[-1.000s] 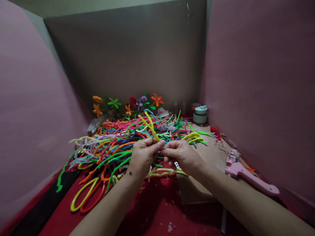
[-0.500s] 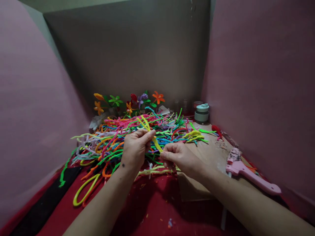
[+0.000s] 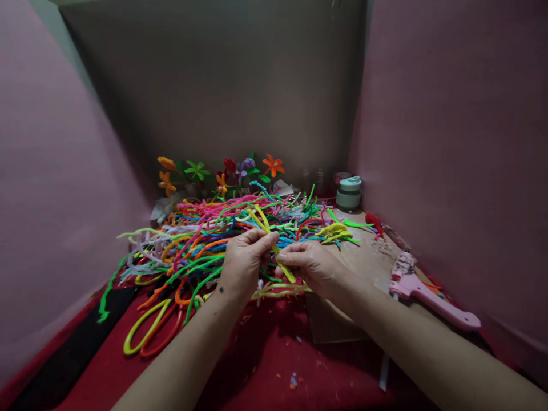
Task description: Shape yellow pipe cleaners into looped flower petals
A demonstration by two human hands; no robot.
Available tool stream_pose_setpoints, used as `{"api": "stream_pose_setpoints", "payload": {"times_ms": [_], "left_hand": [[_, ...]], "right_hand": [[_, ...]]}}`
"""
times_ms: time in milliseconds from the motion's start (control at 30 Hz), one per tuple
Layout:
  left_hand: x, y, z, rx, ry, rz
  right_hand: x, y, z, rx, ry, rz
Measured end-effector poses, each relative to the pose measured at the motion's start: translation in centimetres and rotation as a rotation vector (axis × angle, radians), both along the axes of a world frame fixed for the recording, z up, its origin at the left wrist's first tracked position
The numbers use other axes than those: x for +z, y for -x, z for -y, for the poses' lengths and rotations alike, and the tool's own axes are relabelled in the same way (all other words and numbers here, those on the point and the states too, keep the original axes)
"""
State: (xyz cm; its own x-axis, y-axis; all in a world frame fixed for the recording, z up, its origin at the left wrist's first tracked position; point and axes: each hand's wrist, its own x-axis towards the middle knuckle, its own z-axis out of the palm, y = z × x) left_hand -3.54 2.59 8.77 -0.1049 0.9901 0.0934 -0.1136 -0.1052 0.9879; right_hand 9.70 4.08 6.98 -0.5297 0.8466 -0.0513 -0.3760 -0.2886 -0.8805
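Observation:
Between my hands is a yellow pipe cleaner (image 3: 286,272), folded or doubled, with two ends spread apart at the top. My left hand (image 3: 247,258) pinches it around the middle between thumb and fingers. Lower down, my right hand (image 3: 311,264) has thumb and fingertips closed on the same yellow piece, its lower end poking out below them. Behind and beneath both hands spreads a big pile of pipe cleaners (image 3: 205,212) in many colours. A separate yellow bundle (image 3: 336,233) lies at the pile's right side.
Pipe-cleaner flowers (image 3: 273,165) stand at the back. A pink hot glue gun (image 3: 422,294) rests on the right, near a cardboard sheet (image 3: 359,268). A lidded jar (image 3: 349,194) stands at the back right. Red cloth (image 3: 265,354) covers the front, with small scraps. Pink panels flank both sides.
My right fingers have shifted up along the yellow pipe cleaner, closer to my left hand, so its lower end now shows. Both hands have moved slightly right in view.

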Motion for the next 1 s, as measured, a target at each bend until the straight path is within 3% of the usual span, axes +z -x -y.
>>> {"api": "stream_pose_setpoints", "payload": {"times_ms": [567,700,900,1000], "left_hand": [[0.13,-0.21,0.27,0.103,-0.079,-0.055],[0.38,-0.25,0.38,0.128,-0.046,-0.071],[0.61,-0.03,0.14,-0.001,-0.06,0.104],[0.42,0.15,-0.08,-0.113,0.104,0.303]], "right_hand": [[-0.3,0.03,-0.27,0.074,-0.011,0.023],[-0.26,0.09,-0.16,0.026,-0.007,0.005],[0.22,0.14,0.14,-0.079,-0.016,0.023],[0.02,0.19,0.01,-0.064,-0.033,0.003]]}}
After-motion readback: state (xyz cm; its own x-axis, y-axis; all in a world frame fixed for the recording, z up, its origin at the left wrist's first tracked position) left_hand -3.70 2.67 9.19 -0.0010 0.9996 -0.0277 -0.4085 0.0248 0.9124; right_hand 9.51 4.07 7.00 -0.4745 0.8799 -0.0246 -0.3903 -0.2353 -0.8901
